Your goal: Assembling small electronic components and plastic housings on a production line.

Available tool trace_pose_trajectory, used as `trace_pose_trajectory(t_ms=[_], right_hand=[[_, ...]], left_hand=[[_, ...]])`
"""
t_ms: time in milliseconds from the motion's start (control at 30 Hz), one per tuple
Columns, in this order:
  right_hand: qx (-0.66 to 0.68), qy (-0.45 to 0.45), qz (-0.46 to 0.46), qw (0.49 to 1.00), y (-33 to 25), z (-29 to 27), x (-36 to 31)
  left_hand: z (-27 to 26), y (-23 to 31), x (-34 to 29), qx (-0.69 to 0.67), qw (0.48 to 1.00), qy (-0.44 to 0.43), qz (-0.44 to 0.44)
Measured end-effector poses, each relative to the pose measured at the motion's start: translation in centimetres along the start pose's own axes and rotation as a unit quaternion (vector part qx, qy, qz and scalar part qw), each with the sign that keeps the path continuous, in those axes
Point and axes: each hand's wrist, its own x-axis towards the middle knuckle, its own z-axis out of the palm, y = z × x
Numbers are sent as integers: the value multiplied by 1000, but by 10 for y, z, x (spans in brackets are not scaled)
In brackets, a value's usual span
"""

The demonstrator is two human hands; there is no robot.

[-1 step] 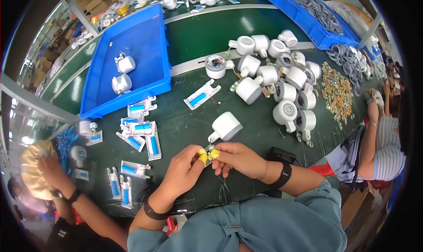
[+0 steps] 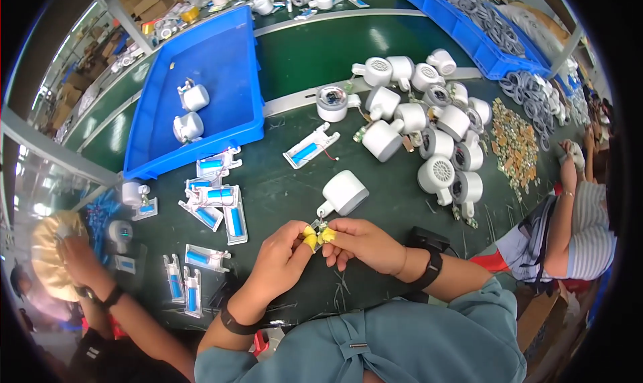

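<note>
Yellow coverings wrap the fingertips of both hands, which meet at a small circuit board (image 2: 323, 225). My left hand (image 2: 280, 252) pinches it from one side. My right hand (image 2: 362, 241) pinches from the other, its lower fingers curled. The fingers hide most of the board. Just beyond, a white and grey round housing (image 2: 345, 191) lies on its side, its short handle pointing at my fingers. Thin wires seem to run from that handle to the board.
White holders with blue batteries (image 2: 234, 222) lie at left, below a blue tray (image 2: 228, 142) holding two housings. More housings (image 2: 437, 172) cluster at right beside a heap of small boards (image 2: 512, 148) and grey rings (image 2: 526, 95). Co-workers' arms (image 2: 144, 333) appear at both sides.
The whole view has shifted very slightly. Both hands keep the same pinch, and the housing lies where it was.
</note>
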Motion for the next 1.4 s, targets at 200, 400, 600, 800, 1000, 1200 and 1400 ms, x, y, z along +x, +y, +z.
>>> trace_pose_trajectory(t_ms=[200,400,600,800,1000,1200,1400], right_hand=[[14,-8,-35,999,8,0,2],[-86,26,-44,995,2,5,2],[-114,40,-59,991,6,7,-1],[-162,49,-80,982,9,10,-2],[-260,116,-131,950,9,17,-2],[-298,167,-159,926,10,24,-4],[-309,191,-182,914,19,25,-1]], left_hand=[[4,-9,-1,-49,999,22,-2],[1,-12,4,-44,999,15,12],[-4,-13,7,-105,992,-51,-54],[-15,-12,13,-147,971,-138,-128],[4,-13,5,-33,999,-32,-19],[19,-7,-3,-20,999,47,-12],[25,0,-8,-43,997,67,10]])
